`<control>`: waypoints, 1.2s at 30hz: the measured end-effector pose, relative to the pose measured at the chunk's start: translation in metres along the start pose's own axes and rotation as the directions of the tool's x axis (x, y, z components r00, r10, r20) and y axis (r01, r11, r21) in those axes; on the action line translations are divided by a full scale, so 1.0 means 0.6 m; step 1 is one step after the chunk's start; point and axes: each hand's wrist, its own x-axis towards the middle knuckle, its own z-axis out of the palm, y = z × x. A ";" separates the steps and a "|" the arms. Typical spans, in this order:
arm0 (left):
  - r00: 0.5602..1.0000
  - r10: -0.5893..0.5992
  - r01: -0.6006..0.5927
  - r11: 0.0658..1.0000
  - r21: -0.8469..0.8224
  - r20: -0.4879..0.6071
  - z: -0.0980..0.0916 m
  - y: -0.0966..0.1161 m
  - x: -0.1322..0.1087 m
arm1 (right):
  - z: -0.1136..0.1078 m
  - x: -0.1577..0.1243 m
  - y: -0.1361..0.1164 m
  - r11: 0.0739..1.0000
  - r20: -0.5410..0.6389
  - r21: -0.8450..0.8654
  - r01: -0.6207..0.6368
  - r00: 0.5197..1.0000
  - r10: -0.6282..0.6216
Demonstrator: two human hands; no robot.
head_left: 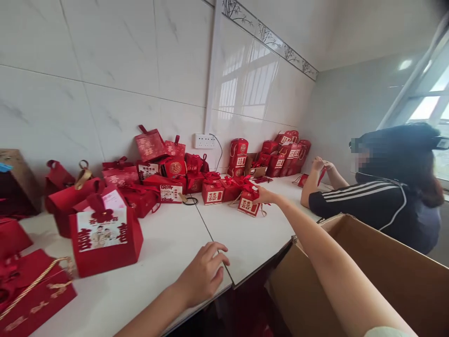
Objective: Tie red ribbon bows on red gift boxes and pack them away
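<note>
My right hand (pixel 264 195) reaches across the table and grips the top of a small red gift box (pixel 248 206), which has a white double-happiness panel and a cord at its side. Beside it to the left stand similar red boxes with ribbon bows, the nearest being a bow-topped gift box (pixel 213 193). Resting near the front edge of the white table (pixel 168 238), my left hand (pixel 205 271) has its fingers loosely curled apart and holds nothing. A larger red bag-shaped box (pixel 105 238) with a picture card stands to the left of it.
Heaped red boxes (pixel 150 145) line the wall, with more boxes (pixel 286 152) in the far corner. An open cardboard carton (pixel 379 262) stands at the front right below my right arm. A co-worker (pixel 379 196) in a black striped top sits at right, handling something red. A power strip (pixel 205 141) is on the wall.
</note>
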 end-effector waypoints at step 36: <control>0.862 -0.500 0.494 0.783 -0.378 0.090 -0.137 -0.063 -0.076 | 0.178 -0.353 -0.193 0.821 -0.059 0.571 -0.005 0.997 0.047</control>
